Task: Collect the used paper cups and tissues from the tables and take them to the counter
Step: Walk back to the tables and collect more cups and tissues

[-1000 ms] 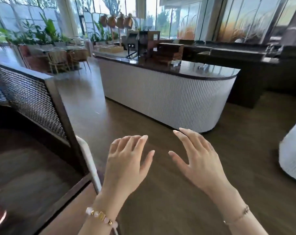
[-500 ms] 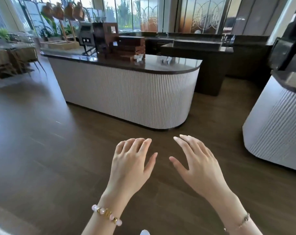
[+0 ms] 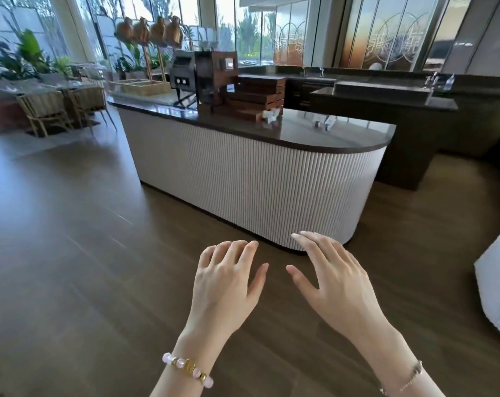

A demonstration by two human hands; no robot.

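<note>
My left hand (image 3: 228, 285) and my right hand (image 3: 331, 279) hover side by side over the wooden floor, palms down, fingers spread, holding nothing. Ahead stands the counter (image 3: 271, 179), with a white ribbed front and a dark glossy top. Small white items (image 3: 270, 115), too small to identify, lie on its top beside a stack of wooden trays (image 3: 257, 94). No paper cup or tissue can be made out in view.
A dark machine (image 3: 197, 77) sits on the counter's left part. A second dark counter (image 3: 386, 110) stands behind at right. Another white ribbed unit (image 3: 497, 285) edges in at right. Chairs and tables (image 3: 59, 107) with plants are at far left. Brown wooden floor (image 3: 71, 253) lies between.
The view has swung from the mesh partition and table at left toward the counter, which now looks nearer. Both hands keep the same open pose.
</note>
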